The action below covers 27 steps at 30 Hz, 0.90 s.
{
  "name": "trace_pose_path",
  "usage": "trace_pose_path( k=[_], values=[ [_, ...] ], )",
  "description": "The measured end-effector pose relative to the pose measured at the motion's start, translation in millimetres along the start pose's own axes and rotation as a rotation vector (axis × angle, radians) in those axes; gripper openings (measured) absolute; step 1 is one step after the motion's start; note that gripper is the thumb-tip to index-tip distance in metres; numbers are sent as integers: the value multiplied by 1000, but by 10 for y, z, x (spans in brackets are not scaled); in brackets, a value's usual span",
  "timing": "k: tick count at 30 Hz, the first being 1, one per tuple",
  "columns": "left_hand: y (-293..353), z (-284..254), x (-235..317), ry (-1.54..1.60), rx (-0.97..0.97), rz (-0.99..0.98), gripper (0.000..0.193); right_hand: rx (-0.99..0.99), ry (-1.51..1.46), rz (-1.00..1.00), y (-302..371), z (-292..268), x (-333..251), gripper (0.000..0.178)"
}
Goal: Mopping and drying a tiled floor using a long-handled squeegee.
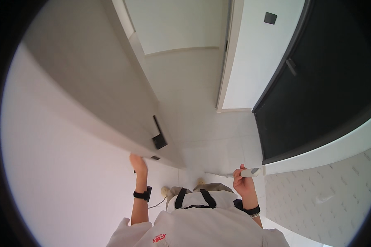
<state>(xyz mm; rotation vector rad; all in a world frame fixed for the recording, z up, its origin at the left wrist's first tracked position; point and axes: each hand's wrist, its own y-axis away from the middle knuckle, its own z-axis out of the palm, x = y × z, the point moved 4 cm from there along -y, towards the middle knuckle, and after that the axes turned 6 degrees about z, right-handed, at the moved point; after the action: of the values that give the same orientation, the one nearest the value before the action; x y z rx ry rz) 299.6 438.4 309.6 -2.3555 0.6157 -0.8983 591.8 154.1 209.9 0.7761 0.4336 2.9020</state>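
Note:
My left hand (138, 163) is at the near face of a light beige door (92, 61), its fingers curled round the door handle there, which they mostly hide. On the door's other face a black lever handle (159, 139) shows, and a dark latch (155, 157) sits in the door's edge. To the right, my right hand (245, 185) is closed round a white stick-like tool (251, 172) with a thick, rounded grey end. A thin pale shaft runs from it to the left; what is at its far tip cannot be made out.
Beyond the door lies a doorway with a pale frame (228, 61) and light tiled floor (185, 86). A large black door (317, 82) with a lever handle stands at the right. Patterned covering (321, 197) lies at the lower right. A dark square wall plate (270, 17) is at the top.

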Motion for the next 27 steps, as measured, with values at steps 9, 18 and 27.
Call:
trace_pose_path(
  k=[9,18,27],
  values=[
    [-282,1067,1164,-248,-412,576,56,10,12,41,-120,-198,-7,9],
    [-507,1876,1871,-251,-353,615,54,92,33,4,551,-263,49,6],
    [-257,2139,465,-179,-707,416,46,96,71,-26,-249,-864,843,7]
  ],
)
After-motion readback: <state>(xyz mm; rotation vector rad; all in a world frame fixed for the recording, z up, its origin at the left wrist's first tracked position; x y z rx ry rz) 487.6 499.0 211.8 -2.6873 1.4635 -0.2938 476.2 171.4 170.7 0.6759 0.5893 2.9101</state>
